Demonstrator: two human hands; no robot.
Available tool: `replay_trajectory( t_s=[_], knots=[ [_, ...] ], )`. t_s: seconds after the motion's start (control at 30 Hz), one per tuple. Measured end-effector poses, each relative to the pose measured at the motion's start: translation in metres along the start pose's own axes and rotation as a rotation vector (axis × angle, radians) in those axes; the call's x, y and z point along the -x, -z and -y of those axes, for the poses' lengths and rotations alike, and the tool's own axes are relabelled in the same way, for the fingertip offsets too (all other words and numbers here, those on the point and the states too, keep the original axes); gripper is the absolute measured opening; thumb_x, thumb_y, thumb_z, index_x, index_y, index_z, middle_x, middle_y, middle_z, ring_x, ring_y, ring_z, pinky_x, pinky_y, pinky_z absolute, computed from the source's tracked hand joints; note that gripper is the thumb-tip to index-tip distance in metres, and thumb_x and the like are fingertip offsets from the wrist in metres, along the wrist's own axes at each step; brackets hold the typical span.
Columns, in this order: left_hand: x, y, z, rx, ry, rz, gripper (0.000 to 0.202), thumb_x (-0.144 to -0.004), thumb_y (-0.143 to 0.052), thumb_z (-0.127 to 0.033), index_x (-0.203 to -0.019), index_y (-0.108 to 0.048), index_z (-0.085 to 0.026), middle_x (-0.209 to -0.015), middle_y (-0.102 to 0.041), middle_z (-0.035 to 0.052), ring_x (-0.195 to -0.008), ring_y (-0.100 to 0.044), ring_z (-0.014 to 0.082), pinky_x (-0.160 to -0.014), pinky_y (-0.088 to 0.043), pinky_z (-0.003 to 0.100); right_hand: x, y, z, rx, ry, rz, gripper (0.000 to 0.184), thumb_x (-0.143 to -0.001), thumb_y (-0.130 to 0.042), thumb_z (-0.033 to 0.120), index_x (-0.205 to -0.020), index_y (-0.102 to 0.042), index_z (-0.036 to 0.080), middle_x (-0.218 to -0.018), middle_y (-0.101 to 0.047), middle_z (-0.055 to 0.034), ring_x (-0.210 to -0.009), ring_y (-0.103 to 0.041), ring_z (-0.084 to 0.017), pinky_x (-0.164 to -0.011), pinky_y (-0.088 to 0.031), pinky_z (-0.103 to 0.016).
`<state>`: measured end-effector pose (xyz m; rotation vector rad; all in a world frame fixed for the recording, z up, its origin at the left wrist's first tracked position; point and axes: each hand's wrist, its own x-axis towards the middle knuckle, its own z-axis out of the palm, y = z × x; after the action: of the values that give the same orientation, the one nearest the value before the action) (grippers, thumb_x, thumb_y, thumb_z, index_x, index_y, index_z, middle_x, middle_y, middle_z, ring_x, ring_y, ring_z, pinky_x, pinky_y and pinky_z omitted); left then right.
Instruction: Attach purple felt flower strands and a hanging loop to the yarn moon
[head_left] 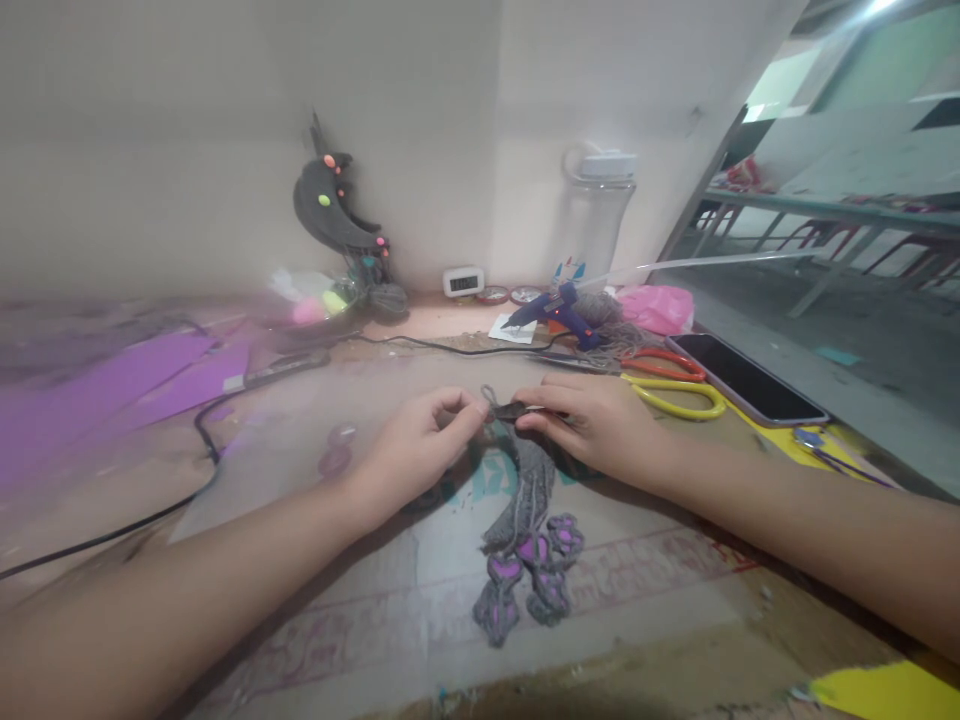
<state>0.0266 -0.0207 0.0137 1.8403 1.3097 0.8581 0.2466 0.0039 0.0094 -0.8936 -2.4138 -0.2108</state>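
Observation:
A grey yarn-wrapped craft piece (525, 520) with purple flower-shaped ends lies on the table in front of me. Both hands meet at its top end. My left hand (420, 450) pinches the grey cord loop at the top with thumb and fingers closed. My right hand (600, 425) is also closed in a pinch on the same top end, from the right side. The lower flower parts lie free on the table.
A blue glue gun (559, 312), orange and yellow scissors (675, 385) and a dark phone (746, 378) lie at the right back. A black cable (202, 430) crosses the left. Purple sheets (112, 385) lie at left. A grey crescent ornament (330, 210) and a clear water jug (596, 225) stand by the wall.

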Motion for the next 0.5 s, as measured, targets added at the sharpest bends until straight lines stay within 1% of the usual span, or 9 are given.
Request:
replay_trajectory(
  t_s=[0.17,0.27,0.4,0.5],
  knots=[
    [-0.0007,-0.0004,0.0021,0.011,-0.018,0.012,0.032,-0.090,-0.046,-0.042,-0.068,-0.053,-0.019,-0.065,-0.051,-0.0025,-0.062,-0.047,0.0125,-0.058,-0.036,0.023,0.0003,-0.0019,-0.0017,-0.011,0.009,-0.005,0.026,-0.093,-0.054,0.040,-0.101,-0.071,0.021,-0.080,-0.071,-0.0017,-0.069,-0.062,-0.013,-0.059,-0.036,-0.023],
    [-0.0009,-0.0006,0.0022,0.029,-0.020,0.017,0.032,-0.090,-0.046,-0.042,-0.070,-0.053,-0.019,-0.065,-0.051,-0.0023,-0.063,-0.048,0.0128,-0.059,-0.036,0.023,0.0005,-0.0020,-0.0019,-0.044,-0.007,-0.009,0.026,-0.093,-0.053,0.040,-0.101,-0.070,0.021,-0.082,-0.071,-0.0023,-0.070,-0.062,-0.013,-0.061,-0.038,-0.022],
    [-0.0008,-0.0004,0.0038,0.040,-0.012,0.020,0.033,-0.090,-0.046,-0.044,-0.069,-0.053,-0.019,-0.063,-0.049,-0.0029,-0.061,-0.046,0.0124,-0.058,-0.035,0.023,0.0006,-0.0002,-0.0017,-0.090,-0.001,-0.015,0.028,-0.094,-0.053,0.039,-0.105,-0.068,0.020,-0.085,-0.070,-0.0028,-0.075,-0.063,-0.014,-0.065,-0.041,-0.022],
    [-0.0014,-0.0003,0.0045,0.052,-0.003,-0.003,0.033,-0.089,-0.047,-0.046,-0.070,-0.053,-0.019,-0.062,-0.049,-0.0032,-0.059,-0.046,0.0122,-0.055,-0.034,0.023,0.0006,0.0005,-0.0017,-0.058,0.015,-0.022,0.027,-0.093,-0.053,0.039,-0.104,-0.069,0.020,-0.082,-0.070,-0.0024,-0.072,-0.062,-0.013,-0.063,-0.040,-0.022]
  ],
)
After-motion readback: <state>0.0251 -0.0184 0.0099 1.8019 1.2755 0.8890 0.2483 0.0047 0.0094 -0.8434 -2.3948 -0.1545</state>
